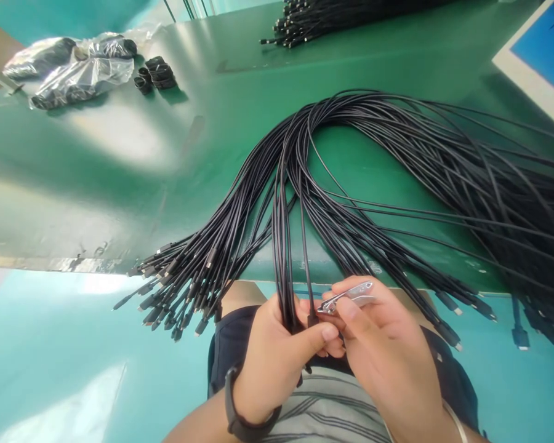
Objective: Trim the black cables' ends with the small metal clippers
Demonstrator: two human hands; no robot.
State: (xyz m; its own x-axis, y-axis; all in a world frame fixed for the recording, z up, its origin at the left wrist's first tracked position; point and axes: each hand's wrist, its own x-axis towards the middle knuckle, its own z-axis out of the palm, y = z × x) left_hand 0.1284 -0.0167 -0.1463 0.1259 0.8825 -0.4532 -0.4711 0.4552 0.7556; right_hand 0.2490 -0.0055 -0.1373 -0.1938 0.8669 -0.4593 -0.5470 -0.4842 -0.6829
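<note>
The left hand [277, 363] closes around a bunch of black cables [284, 271], and the right hand [388, 351] pinches small metal clippers [348, 296] just beside one strand. The cables' long loop spreads ahead of both hands across the green surface [120, 184].

A bundle of cables [373, 104] sprawls across the workbench [120, 184] — its loose ends hanging over the near edge, just before the person [323, 418]. Behind it lies a second bundle [305, 31]; plastic bags [80, 74] and small coils [153, 72] sit together back left — a screen [542, 55] at far right.
</note>
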